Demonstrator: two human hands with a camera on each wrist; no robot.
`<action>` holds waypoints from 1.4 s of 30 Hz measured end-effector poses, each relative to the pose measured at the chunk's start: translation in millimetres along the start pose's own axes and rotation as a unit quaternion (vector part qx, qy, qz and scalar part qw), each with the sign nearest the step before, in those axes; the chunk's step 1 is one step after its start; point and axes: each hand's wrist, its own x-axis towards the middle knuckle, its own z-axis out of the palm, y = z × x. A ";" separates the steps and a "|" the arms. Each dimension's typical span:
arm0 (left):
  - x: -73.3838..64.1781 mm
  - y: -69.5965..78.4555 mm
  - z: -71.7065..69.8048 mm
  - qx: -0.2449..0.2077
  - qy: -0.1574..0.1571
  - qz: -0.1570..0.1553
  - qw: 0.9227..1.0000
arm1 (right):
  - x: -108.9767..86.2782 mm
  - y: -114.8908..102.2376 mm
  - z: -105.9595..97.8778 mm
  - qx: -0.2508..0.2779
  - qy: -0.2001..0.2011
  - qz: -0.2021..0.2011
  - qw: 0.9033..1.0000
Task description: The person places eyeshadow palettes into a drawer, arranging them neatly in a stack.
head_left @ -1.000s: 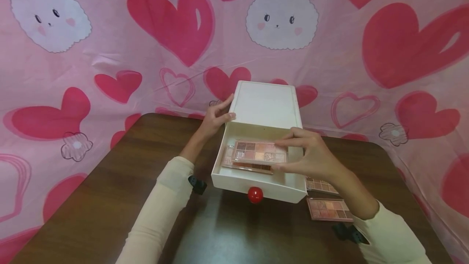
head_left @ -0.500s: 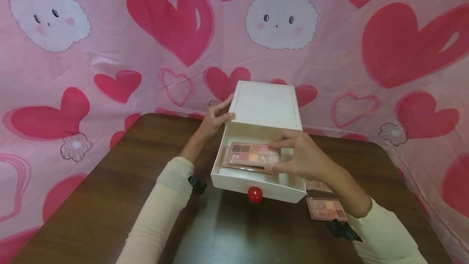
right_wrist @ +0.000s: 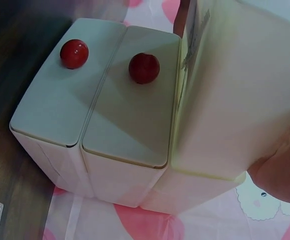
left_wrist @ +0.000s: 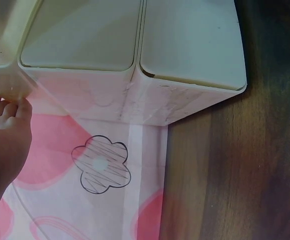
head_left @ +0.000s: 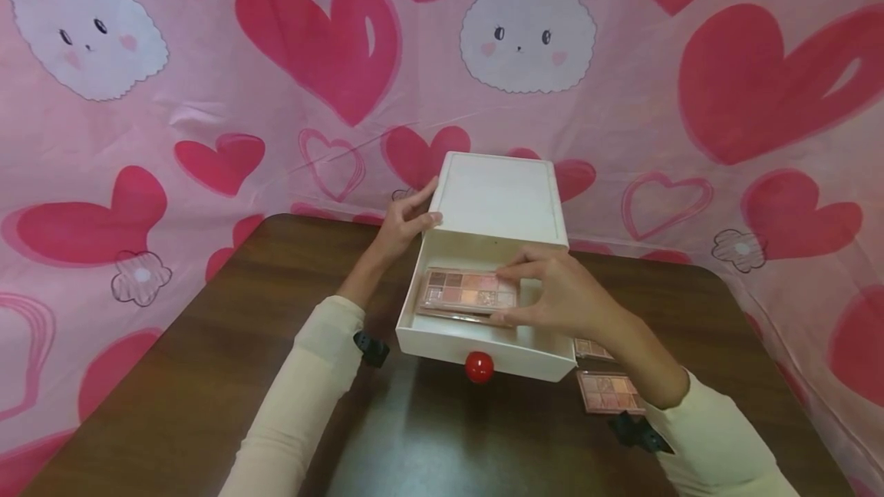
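A white drawer cabinet (head_left: 500, 194) stands on the table with its top drawer (head_left: 428, 340) pulled out, a red knob (head_left: 479, 366) on its front. My left hand (head_left: 404, 221) rests against the cabinet's upper left side, thumb at the top's edge; the left wrist view shows its fingers (left_wrist: 7, 112) touching the side. Inside the drawer, my right hand (head_left: 569, 290) pinches the right end of an eyeshadow palette (head_left: 463, 288) between thumb and fingers. Under it another palette (head_left: 456, 317) shows only its edge. In the right wrist view the drawer wall hides most of the right hand (right_wrist: 282, 170).
Two more eyeshadow palettes, one nearer (head_left: 608, 392) and one farther (head_left: 590, 349), lie on the brown table (head_left: 207, 374) right of the cabinet. Below the open drawer, two shut drawers (right_wrist: 125, 110) carry red knobs. A pink heart-patterned cloth (head_left: 387, 37) hangs behind.
My right hand has moved left and slightly down with the palette, which now covers more of the one beneath. The left hand stays in place on the cabinet.
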 end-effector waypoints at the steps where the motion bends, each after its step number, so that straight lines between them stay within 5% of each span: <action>1: -0.2 0.4 0.0 -0.002 0.000 -0.002 1.000 | 0.1 -0.1 0.2 -0.001 -0.002 0.000 1.000; 8: -1.4 2.0 -0.4 -0.001 0.002 -0.010 1.000 | -0.2 -1.4 1.6 -0.007 -0.002 0.003 1.000; 16: -2.4 2.4 -0.3 -0.003 -0.001 -0.009 1.000 | -2.7 3.5 1.7 0.005 0.044 -0.026 0.999; 26: 0.0 -1.4 -0.3 0.005 -0.004 -0.007 1.000 | -22.9 13.2 -11.5 0.033 0.074 -0.018 0.997; 36: -0.4 1.7 0.7 -0.004 -0.004 -0.011 1.000 | -52.1 37.2 -9.5 0.099 0.194 -0.086 0.972; 42: -0.3 1.0 0.7 -0.001 0.000 -0.011 1.000 | -71.1 54.0 -5.9 0.107 0.203 -0.070 0.971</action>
